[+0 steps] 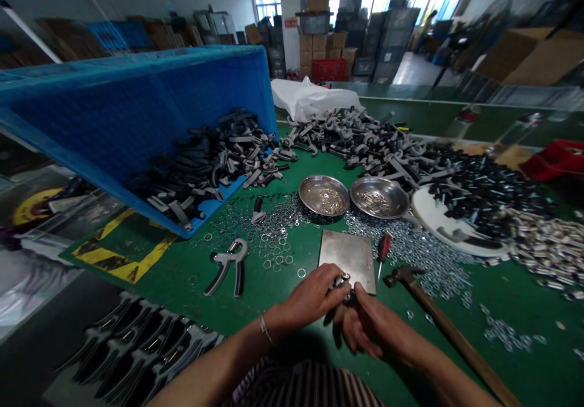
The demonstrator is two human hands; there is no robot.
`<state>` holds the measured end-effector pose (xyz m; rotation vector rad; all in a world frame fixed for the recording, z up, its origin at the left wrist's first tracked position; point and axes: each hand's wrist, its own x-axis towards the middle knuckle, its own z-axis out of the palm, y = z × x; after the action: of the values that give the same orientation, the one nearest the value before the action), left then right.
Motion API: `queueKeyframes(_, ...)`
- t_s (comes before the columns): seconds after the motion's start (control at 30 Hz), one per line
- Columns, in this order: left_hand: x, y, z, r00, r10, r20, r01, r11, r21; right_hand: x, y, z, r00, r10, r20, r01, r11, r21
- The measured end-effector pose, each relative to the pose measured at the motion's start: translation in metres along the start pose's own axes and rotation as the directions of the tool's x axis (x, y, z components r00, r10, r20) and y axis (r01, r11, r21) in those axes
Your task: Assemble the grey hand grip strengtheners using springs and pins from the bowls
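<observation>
My left hand [314, 294] is closed round a partly hidden hand grip exerciser [341, 280], whose grey and metal end shows between the fingers. From the right, my right hand [365, 322] closes on the same piece, thumb and fingers pressed near its dark part. Both hands are just over the near edge of a square metal plate [347, 253]. To the left, a whole hand grip exerciser [238, 278] with black-and-grey handles and a spring lies on the green table. A red-handled screwdriver [384, 249] and a claw hammer [438, 316] rest right of the plate.
Two metal bowls [305, 203] [401, 203] of small parts stand behind the plate. A tipped blue crate [114, 109] spills handles at left. Handle pieces [351, 133], black parts [497, 188], metal sleeves [547, 249], rings [274, 252] and nuts [433, 267] cover the table; finished grips [137, 352] sit lower left.
</observation>
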<state>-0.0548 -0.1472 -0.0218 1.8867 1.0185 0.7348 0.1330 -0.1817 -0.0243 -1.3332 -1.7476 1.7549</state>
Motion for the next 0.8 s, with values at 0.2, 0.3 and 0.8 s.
queueKeyframes(0.2, 0.009, 0.004, 0.005, 0.987, -0.064, -0.147, 0.034, 0.980, -0.197, 0.004, 0.004, 0.000, 0.955, -0.120, -0.272, 0.116, 0.993, -0.034)
queueKeyframes(0.3, 0.010, 0.005, 0.007, 0.989, 0.090, -0.121, -0.100, 0.991, -0.086, 0.005, 0.004, -0.002, 1.000, 0.005, 0.006, -0.005, 0.995, 0.100)
queueKeyframes(0.8, 0.009, -0.001, 0.019, 0.966, -0.014, -0.260, 0.006, 1.000, -0.030, 0.005, 0.009, 0.002, 0.952, -0.072, -0.298, 0.093, 0.994, 0.057)
